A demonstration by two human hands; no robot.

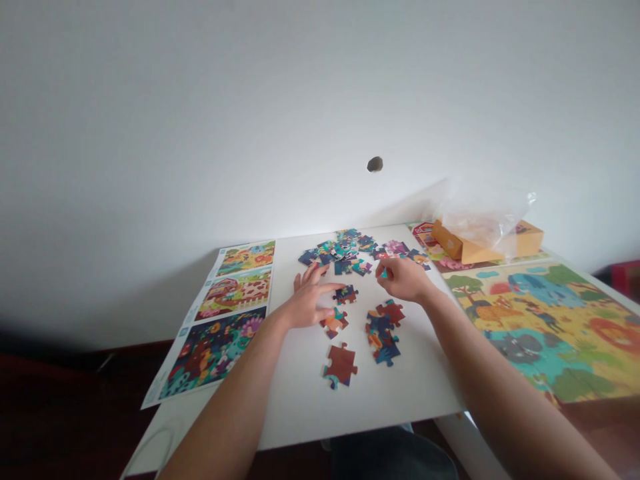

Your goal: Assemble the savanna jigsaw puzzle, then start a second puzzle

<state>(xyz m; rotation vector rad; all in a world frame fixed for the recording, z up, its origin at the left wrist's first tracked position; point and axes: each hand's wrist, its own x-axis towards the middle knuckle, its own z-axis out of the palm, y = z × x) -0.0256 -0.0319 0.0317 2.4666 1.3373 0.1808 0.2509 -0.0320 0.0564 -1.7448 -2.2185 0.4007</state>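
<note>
My left hand (pixel 311 299) lies over the white table with its fingers spread. Its index fingertip reaches a dark blue puzzle piece (pixel 346 294), and its thumb is at an orange and red puzzle piece (pixel 336 324). Closed in a pinch, my right hand (pixel 404 279) has a bit of a teal puzzle piece (pixel 385 273) showing at its fingertips; most of that piece is hidden. Nearer me lie a brown-red puzzle piece (pixel 341 365) and a small joined cluster of puzzle pieces (pixel 383 335). Beyond both hands is a heap of loose puzzle pieces (pixel 340 250).
A reference sheet (pixel 220 293) with three pictures lies on the left. To the right, an assembled animal puzzle (pixel 545 320) covers the tabletop, with a yellow box (pixel 527 239) and a clear plastic bag (pixel 485 223) behind it. A white wall (pixel 250 133) rises behind the table (pixel 305 407).
</note>
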